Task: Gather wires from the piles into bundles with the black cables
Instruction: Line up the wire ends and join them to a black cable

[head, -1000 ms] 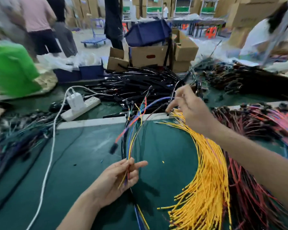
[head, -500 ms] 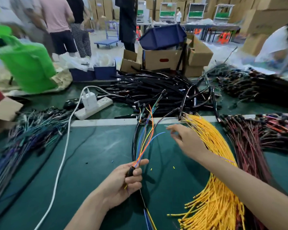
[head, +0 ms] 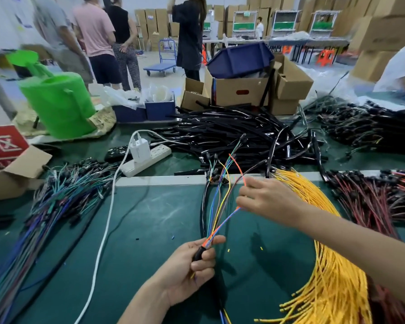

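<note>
My left hand (head: 192,270) is shut on a bundle of thin coloured wires (head: 216,206) with a black cable, which fans upward over the green mat. My right hand (head: 267,202) pinches an orange wire (head: 237,167) and a blue wire of that bundle just right of the fan. A pile of yellow wires (head: 332,277) curves under my right forearm. Red and black wires (head: 372,202) lie at the right. A heap of black cables (head: 232,136) lies at the back centre. Blue and green wires (head: 56,206) lie at the left.
A white power strip (head: 147,157) with a charger and white cord sits behind the mat. Cardboard boxes (head: 241,92), a blue bin and a green bucket (head: 56,106) stand at the back. Several people stand beyond the table. An open box (head: 12,174) is at the left edge.
My right hand left the yellow pile, came left to the bundle and took hold of the orange and blue wires. My left hand keeps its grip on the bundle. The camera tilted up.
</note>
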